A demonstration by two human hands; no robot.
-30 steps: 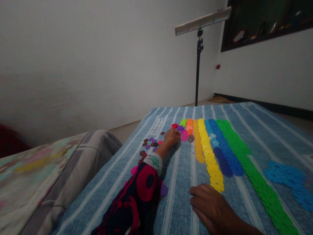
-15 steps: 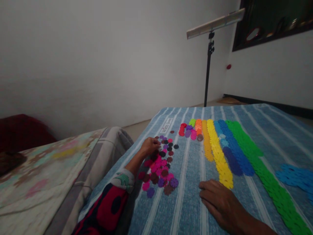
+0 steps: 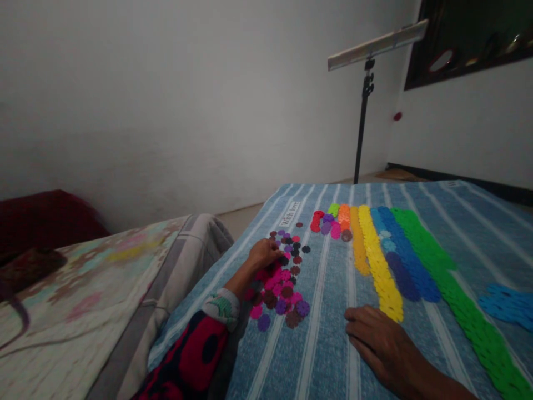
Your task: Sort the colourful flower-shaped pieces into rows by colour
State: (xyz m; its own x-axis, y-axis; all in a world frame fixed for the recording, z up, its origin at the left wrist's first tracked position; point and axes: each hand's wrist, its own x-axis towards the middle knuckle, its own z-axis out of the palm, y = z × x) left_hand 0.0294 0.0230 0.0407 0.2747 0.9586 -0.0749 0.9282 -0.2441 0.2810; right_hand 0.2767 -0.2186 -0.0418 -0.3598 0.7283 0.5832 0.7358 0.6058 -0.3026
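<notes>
A loose pile of flower-shaped plastic discs [image 3: 278,286] in pink, brown, purple and black lies on the striped blue cloth. My left hand [image 3: 264,254] is at the far left part of this pile, fingertips pinched together among the black and pink discs. Whatever is between those fingers is too small to make out. Resting on the cloth to the right of the pile, my right hand [image 3: 378,339] lies palm down with its fingers fairly flat. Its fingertips are near the close end of the overlapping yellow row [image 3: 381,266], and nothing shows in it.
Further right run rows of blue discs [image 3: 412,255] and green discs [image 3: 449,278], with a light blue cluster [image 3: 506,305] at the edge. Short red, purple and orange groups [image 3: 343,216] sit farther back. A black stand [image 3: 362,128] rises behind; a blanket-covered surface [image 3: 104,300] is left.
My left hand has come slightly nearer over the pile, its fingertips lower among the discs. The right hand stays at rest. The view has shifted a little to the left.
</notes>
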